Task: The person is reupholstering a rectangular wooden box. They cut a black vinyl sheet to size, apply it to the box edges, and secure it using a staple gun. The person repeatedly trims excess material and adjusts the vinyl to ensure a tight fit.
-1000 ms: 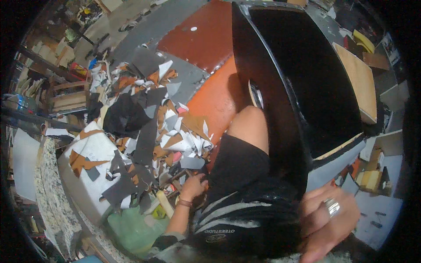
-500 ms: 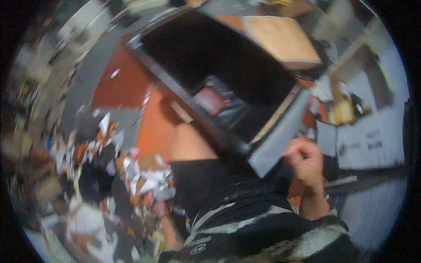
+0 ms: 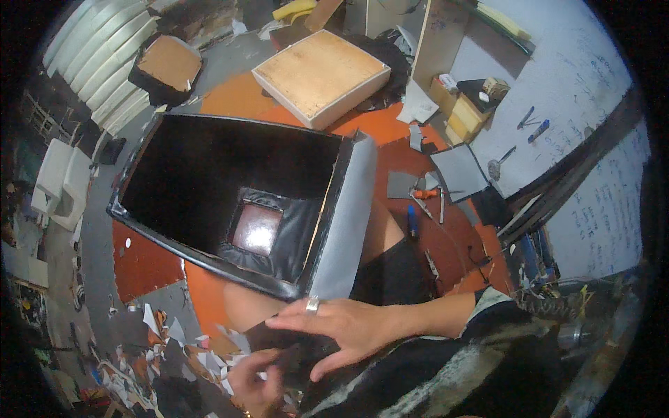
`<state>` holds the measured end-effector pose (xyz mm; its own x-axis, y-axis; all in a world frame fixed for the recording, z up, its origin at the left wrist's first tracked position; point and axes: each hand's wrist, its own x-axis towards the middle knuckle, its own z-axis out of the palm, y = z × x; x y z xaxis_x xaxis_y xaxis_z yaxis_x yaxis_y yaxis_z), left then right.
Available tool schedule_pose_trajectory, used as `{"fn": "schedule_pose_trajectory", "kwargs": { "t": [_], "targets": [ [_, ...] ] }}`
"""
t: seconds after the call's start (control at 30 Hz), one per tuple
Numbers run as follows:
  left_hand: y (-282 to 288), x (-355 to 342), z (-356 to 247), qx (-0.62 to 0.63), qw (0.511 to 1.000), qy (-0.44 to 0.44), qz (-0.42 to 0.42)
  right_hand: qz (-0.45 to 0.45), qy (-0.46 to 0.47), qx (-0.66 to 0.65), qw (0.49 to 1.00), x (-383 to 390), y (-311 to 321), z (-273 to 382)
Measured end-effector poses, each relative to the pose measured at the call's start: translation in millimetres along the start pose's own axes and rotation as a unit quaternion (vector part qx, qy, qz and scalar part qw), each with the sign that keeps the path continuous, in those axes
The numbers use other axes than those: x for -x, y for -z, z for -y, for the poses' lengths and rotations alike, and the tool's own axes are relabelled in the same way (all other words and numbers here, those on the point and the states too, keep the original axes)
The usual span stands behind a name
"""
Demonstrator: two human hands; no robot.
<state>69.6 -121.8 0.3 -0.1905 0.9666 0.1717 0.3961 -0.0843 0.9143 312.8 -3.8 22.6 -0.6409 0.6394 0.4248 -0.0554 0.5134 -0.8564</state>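
Note:
A black box [image 3: 230,157] with a dark hollow inside lies tilted across my lap. A black leather-like panel with a reddish-brown square window [image 3: 258,228] shows inside it. Along its right side runs a loose grey-white flap [image 3: 341,230]. My right hand [image 3: 348,327], with a ring on one finger, stretches leftward over my lap beside the box's near corner. Its fingers are extended and it holds nothing. Lower left, above the scraps, is my left hand [image 3: 254,383]; its fingers are bent and blurred, so a grip cannot be made out.
Paper and fabric scraps [image 3: 157,362] litter the lower left. Beyond the box sits a shallow board-topped box [image 3: 324,76]; a smaller brown-topped black one [image 3: 171,63] is farther left. On the right lie an orange-handled tool [image 3: 425,194], a blue pen-like item [image 3: 412,221] and a grey sheet [image 3: 460,171].
The view has swung, putting the box farther left in the picture. My right hand has come leftward across my lap, its curled fingers now extended. My left hand has risen from the scraps.

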Motion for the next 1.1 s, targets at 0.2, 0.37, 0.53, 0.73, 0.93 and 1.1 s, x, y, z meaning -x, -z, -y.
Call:
{"fn": "schedule_pose_trajectory", "kwargs": {
  "t": [0.2,0.37,0.53,0.73,0.93,1.1],
  "targets": [
    [-32.9,-33.1,-39.5,0.017,0.979,0.045,0.197,0.104,0.001,0.054,0.993,18.6,42.5,-9.2],
    [-29.6,-61.0,-52.0,-0.138,0.871,0.054,0.468,0.104,-0.137,-0.026,0.985,33.2,93.5,1.7],
    [-55.4,-66.0,-40.4,-0.020,0.874,-0.109,0.473,0.002,-0.188,-0.087,0.978,43.1,122.3,-0.2],
    [-60.1,-59.6,-46.4,-0.043,0.954,0.069,0.289,0.016,-0.153,-0.078,0.985,41.4,140.3,-28.8],
    [-54.7,-59.9,-46.1,0.040,0.943,0.215,0.250,0.012,-0.175,-0.111,0.978,31.3,140.4,-19.2],
    [-62.9,-60.3,-51.9,0.018,0.955,0.228,0.192,0.030,-0.197,-0.055,0.978,31.4,133.0,-27.3]
  ]
}}
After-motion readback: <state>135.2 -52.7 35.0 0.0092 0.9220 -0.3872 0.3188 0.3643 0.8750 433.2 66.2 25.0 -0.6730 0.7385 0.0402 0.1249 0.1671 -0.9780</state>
